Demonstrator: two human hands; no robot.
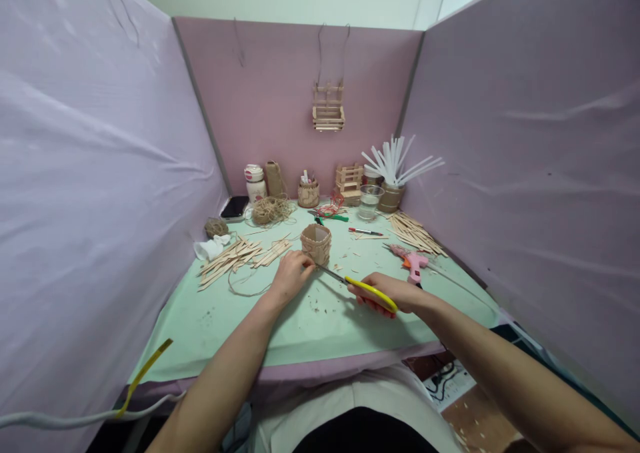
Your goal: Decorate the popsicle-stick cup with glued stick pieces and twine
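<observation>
A small woven-looking brown pot (317, 242) stands upright on the pale green tablecloth. My left hand (293, 274) is at its lower left side, thumb and fingers pinched together on what looks like the end of a thin twine (247, 294). That twine loops over the cloth to the left of the hand. In my right hand (380, 294) is a pair of scissors with yellow handles (371, 292). Their dark blades point left, and the tips reach my left fingertips at the pot's base. Whether the blades are parted I cannot make out.
Flat wooden sticks (233, 258) lie left, more sticks (415, 232) right. A pink glue gun (416, 264) rests at right. Behind are a twine ball (270, 211), green-handled pliers (336, 218), a red pen (365, 232), a water cup (369, 203) and a pot of white glue sticks (391, 196).
</observation>
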